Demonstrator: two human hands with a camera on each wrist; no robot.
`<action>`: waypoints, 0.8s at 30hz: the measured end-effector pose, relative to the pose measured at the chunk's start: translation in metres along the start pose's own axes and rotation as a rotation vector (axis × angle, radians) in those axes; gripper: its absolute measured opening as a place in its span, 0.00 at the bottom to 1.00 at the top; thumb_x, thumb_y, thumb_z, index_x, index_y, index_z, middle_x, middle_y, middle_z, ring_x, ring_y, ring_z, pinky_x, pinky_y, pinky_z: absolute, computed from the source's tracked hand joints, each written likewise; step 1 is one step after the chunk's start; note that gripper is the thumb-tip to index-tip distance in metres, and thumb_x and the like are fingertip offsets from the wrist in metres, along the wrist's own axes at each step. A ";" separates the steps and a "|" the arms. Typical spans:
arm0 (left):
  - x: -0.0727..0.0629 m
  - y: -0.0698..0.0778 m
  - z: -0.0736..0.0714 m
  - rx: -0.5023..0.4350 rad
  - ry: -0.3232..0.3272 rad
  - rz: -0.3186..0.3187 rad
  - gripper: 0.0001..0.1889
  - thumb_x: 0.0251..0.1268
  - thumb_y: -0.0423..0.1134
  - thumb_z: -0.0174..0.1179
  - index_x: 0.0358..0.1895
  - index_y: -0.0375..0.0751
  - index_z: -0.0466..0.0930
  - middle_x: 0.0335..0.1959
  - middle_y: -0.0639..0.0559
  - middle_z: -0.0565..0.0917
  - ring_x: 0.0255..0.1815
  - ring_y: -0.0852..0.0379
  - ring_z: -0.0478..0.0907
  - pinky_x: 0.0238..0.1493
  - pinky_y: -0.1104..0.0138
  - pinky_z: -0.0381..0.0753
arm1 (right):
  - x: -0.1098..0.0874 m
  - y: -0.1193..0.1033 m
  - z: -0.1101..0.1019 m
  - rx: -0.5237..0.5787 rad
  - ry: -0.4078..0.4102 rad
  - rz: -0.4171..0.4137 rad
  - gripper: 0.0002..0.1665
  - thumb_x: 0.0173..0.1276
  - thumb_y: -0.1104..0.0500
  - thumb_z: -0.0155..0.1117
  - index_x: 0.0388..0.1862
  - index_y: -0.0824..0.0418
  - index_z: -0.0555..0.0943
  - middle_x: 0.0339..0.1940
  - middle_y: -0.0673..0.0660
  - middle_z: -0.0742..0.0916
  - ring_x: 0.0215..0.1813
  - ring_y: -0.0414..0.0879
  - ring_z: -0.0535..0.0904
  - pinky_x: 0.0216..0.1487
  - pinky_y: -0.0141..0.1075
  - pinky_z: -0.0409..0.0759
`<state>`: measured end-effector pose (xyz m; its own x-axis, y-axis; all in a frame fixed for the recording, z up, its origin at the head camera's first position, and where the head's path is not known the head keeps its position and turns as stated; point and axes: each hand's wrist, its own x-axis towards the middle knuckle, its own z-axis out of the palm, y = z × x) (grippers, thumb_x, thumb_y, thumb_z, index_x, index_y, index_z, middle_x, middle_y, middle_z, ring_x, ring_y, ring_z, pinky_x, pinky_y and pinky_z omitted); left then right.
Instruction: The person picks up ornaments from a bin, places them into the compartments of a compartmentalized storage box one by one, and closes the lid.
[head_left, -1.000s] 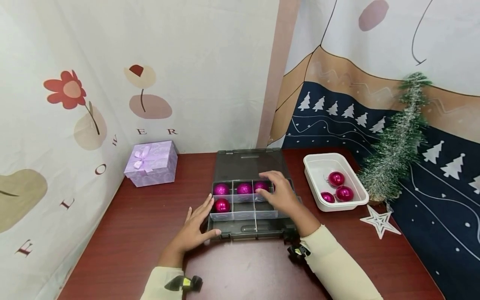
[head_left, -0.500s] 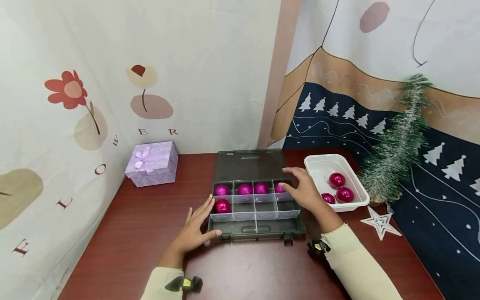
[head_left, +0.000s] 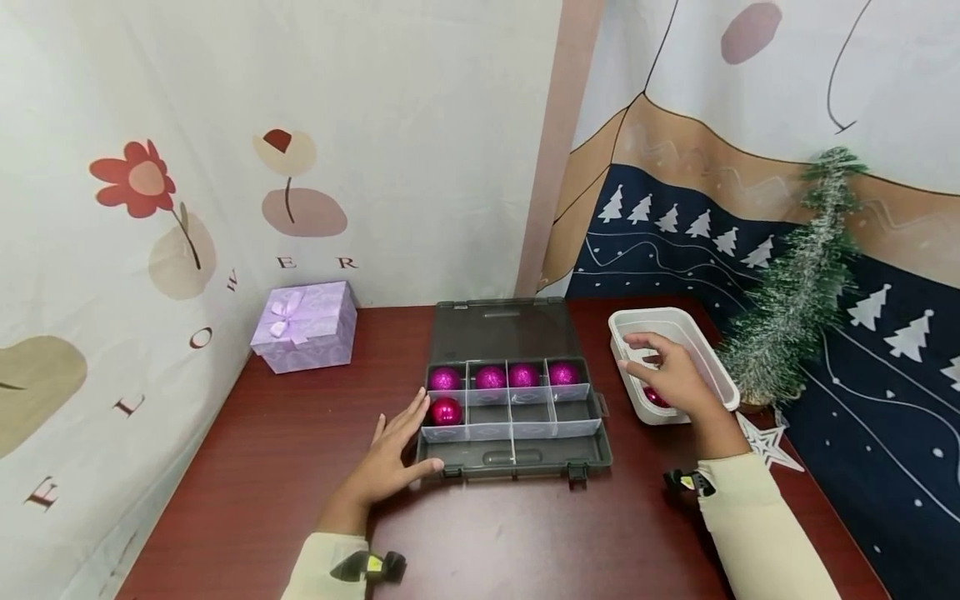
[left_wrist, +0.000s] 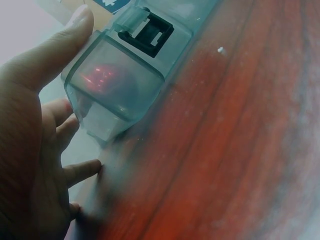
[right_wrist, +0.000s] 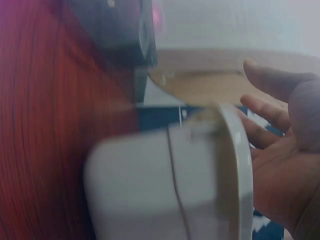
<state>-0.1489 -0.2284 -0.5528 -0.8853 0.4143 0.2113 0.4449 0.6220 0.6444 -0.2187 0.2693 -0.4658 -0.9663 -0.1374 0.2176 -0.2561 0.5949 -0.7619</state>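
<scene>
The divided box (head_left: 465,454) stands on the table (head_left: 480,525), its dark lid (head_left: 502,329) laid back. Four glittery balls (head_left: 491,377) occupy the back row, one per compartment; one shiny ball (head_left: 446,411) sits in the leftmost compartment of the middle row. The left hand (head_left: 390,454) is set against the box's left end, fingers extended, thumb at the front corner; it grips nothing. The right hand (head_left: 670,379) is over the white tub (head_left: 660,319), right of the box, with thumb and fingers parted and nothing seen between them. A red ball (head_left: 654,397) shows partly beneath that hand inside the tub; other contents are hidden. A white star (head_left: 771,446) lies beside the tub, partly covered by the right arm. A purple gift box (head_left: 303,325) stands at back left.
</scene>
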 end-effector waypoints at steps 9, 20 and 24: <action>-0.001 -0.001 0.001 0.002 0.006 0.004 0.56 0.65 0.64 0.73 0.89 0.44 0.56 0.92 0.41 0.55 0.88 0.29 0.59 0.78 0.16 0.38 | -0.006 0.027 -0.038 0.088 -0.127 0.008 0.25 0.77 0.64 0.71 0.69 0.72 0.81 0.64 0.75 0.86 0.54 0.36 0.85 0.50 0.22 0.84; 0.000 0.000 0.000 -0.004 0.002 0.005 0.56 0.65 0.64 0.73 0.89 0.44 0.56 0.92 0.41 0.55 0.88 0.30 0.59 0.78 0.16 0.37 | -0.004 0.038 -0.051 0.088 -0.314 0.056 0.28 0.73 0.66 0.74 0.69 0.74 0.80 0.66 0.78 0.85 0.60 0.44 0.87 0.56 0.26 0.85; -0.001 0.000 0.001 -0.004 0.003 0.006 0.56 0.66 0.64 0.73 0.89 0.44 0.56 0.92 0.40 0.55 0.88 0.30 0.59 0.78 0.16 0.37 | -0.002 0.041 -0.052 0.080 -0.342 0.040 0.30 0.70 0.67 0.77 0.68 0.76 0.80 0.67 0.78 0.85 0.63 0.38 0.85 0.63 0.25 0.83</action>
<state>-0.1484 -0.2283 -0.5537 -0.8832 0.4157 0.2173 0.4493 0.6170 0.6461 -0.2263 0.3350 -0.4660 -0.9246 -0.3804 -0.0202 -0.2058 0.5434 -0.8139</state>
